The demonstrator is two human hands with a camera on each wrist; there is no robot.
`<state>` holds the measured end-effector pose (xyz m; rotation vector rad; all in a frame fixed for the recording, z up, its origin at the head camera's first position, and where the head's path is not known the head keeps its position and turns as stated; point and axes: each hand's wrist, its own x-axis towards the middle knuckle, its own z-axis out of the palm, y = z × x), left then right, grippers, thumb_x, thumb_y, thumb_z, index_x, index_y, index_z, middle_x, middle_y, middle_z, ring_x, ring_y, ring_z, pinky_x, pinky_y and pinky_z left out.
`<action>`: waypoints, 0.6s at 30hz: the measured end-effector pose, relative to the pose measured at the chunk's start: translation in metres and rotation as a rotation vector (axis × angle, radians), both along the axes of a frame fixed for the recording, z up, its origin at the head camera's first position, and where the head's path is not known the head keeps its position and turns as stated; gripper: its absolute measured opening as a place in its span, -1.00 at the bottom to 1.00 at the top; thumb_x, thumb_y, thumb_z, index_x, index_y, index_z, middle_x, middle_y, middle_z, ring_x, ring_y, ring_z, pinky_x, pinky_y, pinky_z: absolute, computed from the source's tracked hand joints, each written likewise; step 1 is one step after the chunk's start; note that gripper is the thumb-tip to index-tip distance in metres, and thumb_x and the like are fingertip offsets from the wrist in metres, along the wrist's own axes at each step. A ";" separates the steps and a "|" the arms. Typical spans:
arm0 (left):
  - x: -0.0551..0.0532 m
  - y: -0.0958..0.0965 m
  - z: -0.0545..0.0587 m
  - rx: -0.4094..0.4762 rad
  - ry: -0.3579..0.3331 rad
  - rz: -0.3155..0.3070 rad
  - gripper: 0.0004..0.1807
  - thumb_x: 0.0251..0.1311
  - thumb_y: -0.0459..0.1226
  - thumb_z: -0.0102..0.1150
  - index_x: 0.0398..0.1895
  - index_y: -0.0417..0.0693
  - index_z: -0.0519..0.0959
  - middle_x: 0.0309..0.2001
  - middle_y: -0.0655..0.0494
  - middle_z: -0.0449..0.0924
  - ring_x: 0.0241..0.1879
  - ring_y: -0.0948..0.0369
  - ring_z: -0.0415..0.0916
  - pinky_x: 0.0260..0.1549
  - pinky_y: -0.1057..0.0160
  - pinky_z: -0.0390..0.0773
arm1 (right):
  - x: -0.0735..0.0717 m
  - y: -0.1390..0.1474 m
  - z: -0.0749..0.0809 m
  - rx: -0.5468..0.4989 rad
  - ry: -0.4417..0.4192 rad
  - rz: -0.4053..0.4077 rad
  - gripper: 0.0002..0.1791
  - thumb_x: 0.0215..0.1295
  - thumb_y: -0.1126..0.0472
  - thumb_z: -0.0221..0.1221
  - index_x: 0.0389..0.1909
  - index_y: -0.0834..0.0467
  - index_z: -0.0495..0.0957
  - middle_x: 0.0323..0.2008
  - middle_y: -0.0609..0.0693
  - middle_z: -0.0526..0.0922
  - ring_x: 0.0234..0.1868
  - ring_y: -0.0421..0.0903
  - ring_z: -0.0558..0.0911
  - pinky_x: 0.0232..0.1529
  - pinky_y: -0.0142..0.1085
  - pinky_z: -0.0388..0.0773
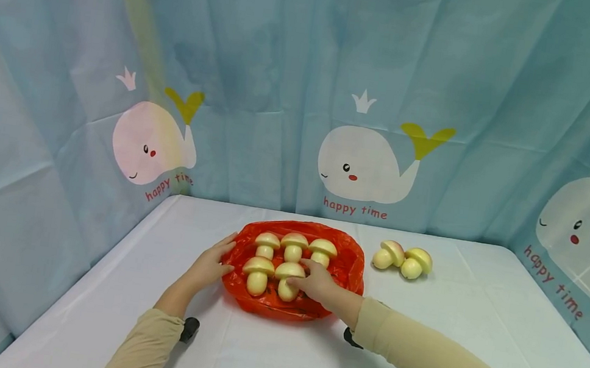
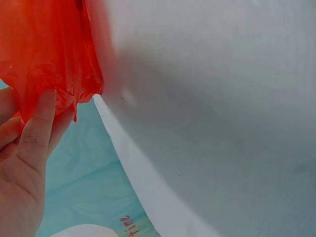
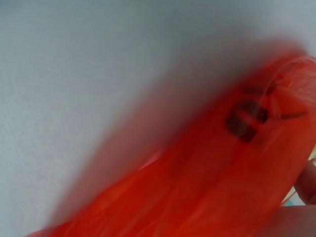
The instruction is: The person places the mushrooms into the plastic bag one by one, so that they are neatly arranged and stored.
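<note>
A red plastic bag (image 1: 290, 313) lies spread on the white table with its rim turned outward. Inside stand toy mushrooms with yellow-pink caps: three in the back row, among them the middle mushroom (image 1: 294, 245), and two in front. The right hand (image 1: 320, 286) grips the front right mushroom (image 1: 288, 292) between thumb and fingers. At the bag's left rim, the left hand (image 1: 208, 267) holds the edge, thumb over the inner side. In the left wrist view, its fingers (image 2: 37, 133) are against the red film. The right wrist view shows mostly the bag's side (image 3: 197, 187).
Two more mushrooms, the left one (image 1: 389, 255) and the right one (image 1: 416, 263), lie on the table (image 1: 449, 326) right of the bag. A blue whale-print curtain (image 1: 296, 86) stands behind and beside the table.
</note>
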<state>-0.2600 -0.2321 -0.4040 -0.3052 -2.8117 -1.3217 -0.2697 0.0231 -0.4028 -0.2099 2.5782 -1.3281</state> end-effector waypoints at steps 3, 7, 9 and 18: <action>0.001 -0.001 0.000 -0.011 0.002 0.001 -0.36 0.19 -0.59 0.04 0.36 -0.52 0.15 0.49 -0.21 -0.02 0.45 -0.20 -0.11 0.32 -0.14 0.14 | 0.001 0.001 0.001 -0.005 -0.023 -0.014 -0.25 0.18 0.16 0.35 0.34 0.31 0.31 0.19 0.21 0.47 0.17 0.13 0.45 0.23 0.06 0.40; 0.000 0.000 0.002 -0.010 0.008 -0.002 -0.36 0.18 -0.59 0.04 0.36 -0.54 0.15 0.49 -0.22 -0.01 0.45 -0.20 -0.11 0.32 -0.14 0.13 | 0.003 0.003 0.004 -0.017 -0.044 -0.027 -0.23 0.17 0.16 0.35 0.37 0.30 0.29 0.23 0.23 0.44 0.22 0.15 0.42 0.23 0.07 0.39; 0.000 0.000 0.002 -0.010 0.011 -0.005 -0.36 0.18 -0.59 0.04 0.36 -0.54 0.15 0.49 -0.23 -0.01 0.45 -0.20 -0.11 0.32 -0.15 0.12 | 0.004 0.005 0.006 -0.028 -0.052 -0.030 -0.22 0.16 0.17 0.36 0.37 0.29 0.29 0.24 0.24 0.43 0.23 0.16 0.41 0.23 0.07 0.39; 0.001 0.001 0.001 -0.022 0.004 -0.001 -0.36 0.19 -0.59 0.05 0.36 -0.53 0.16 0.49 -0.22 -0.01 0.45 -0.20 -0.10 0.32 -0.14 0.13 | 0.007 0.020 0.016 -0.075 -0.075 -0.057 -0.29 0.15 0.20 0.37 0.31 0.28 0.34 0.16 0.25 0.48 0.18 0.14 0.44 0.17 0.01 0.47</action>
